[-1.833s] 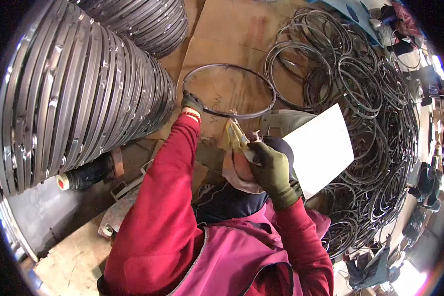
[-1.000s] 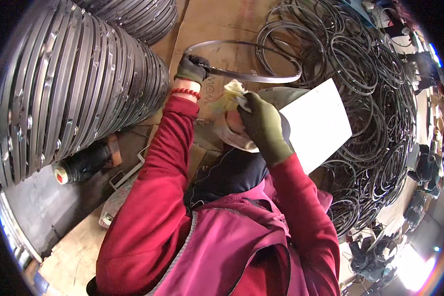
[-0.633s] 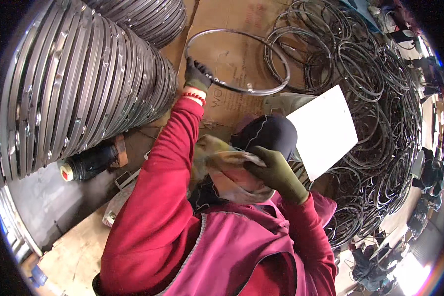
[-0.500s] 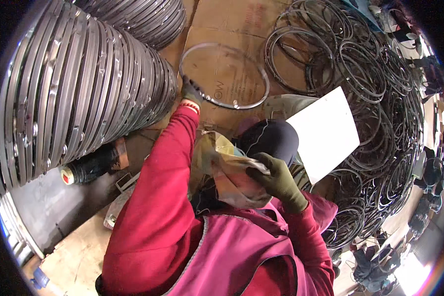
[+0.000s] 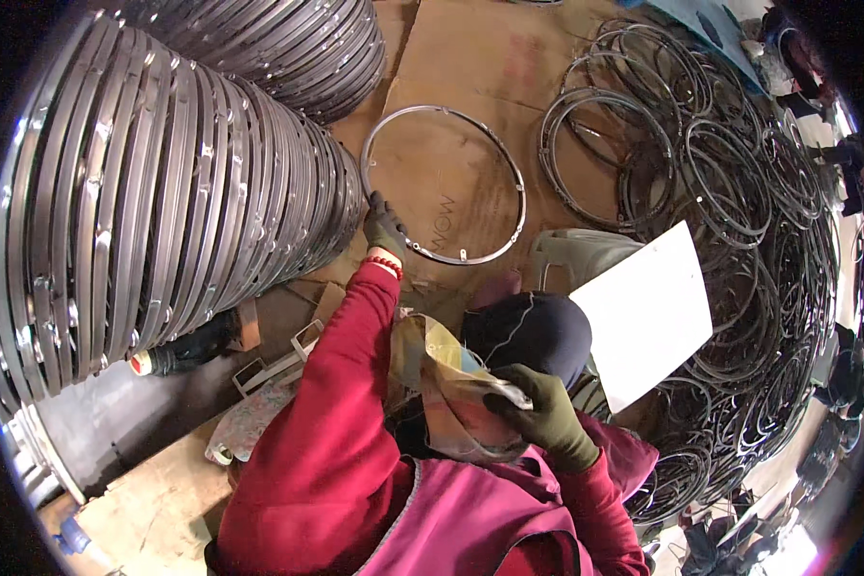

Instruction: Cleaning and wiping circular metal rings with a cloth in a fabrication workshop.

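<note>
My left hand [image 5: 385,228], in a dark green knitted glove, grips the near-left edge of a thin grey metal ring [image 5: 522,211] with small tabs along it. The ring lies on or just above brown cardboard [image 5: 470,58]; which of the two cannot be told. In my lap, my right hand [image 5: 542,411], gloved alike, is closed on the edge of a worn, multicoloured cloth bag [image 5: 466,408]. Beside that hand is my dark-clad knee [image 5: 533,336].
Stacked metal rings [image 5: 202,182] lean at the left, with another stack [image 5: 298,48] behind. Loose rings [image 5: 768,317] are heaped along the right. A white sheet [image 5: 643,317] stands tilted right of my knee. A dark wrapped roll [image 5: 197,346] lies below the left stack.
The ring, blurred by motion before, now looks sharp and flatter, with my left hand still on its edge. The whole view has shifted slightly. My right hand keeps its hold on the cloth bag.
</note>
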### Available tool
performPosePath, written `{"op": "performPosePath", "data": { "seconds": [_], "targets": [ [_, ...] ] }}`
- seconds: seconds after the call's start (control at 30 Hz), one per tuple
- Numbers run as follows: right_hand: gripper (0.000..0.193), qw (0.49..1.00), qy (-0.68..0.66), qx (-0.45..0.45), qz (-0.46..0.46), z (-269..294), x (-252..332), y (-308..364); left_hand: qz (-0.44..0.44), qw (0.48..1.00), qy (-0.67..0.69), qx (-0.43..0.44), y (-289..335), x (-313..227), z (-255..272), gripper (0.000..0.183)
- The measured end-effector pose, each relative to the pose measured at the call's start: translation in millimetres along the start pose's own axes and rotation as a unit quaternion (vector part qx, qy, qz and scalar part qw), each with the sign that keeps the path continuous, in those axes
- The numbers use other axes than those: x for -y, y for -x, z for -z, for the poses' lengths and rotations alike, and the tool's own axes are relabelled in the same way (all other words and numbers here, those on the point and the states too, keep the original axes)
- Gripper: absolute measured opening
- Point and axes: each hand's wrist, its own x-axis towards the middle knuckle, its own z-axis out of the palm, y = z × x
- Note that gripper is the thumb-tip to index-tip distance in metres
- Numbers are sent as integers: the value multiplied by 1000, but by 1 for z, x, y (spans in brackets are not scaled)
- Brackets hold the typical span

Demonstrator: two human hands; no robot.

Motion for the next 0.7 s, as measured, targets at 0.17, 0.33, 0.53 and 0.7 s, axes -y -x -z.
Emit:
{"op": "performPosePath", "data": {
  "seconds": [0.17, 0.33, 0.53, 0.7],
  "targets": [
    [31, 1000, -13, 14, -5, -1, 5, -3, 36, 993, 108, 20, -26, -24, -15, 30],
    [31, 1000, -8, 19, -5, 3, 1, -3, 27, 981, 192, 25, -52, -23, -54, 28],
    [33, 998, -43, 32, -25, 3, 7, -5, 78, 975, 210, 15, -81, 6, -63, 22],
    [34, 999, -5, 40, -2, 6, 10, -5, 119, 983, 137, -17, -86, 30, -25, 22]
  ]
}}
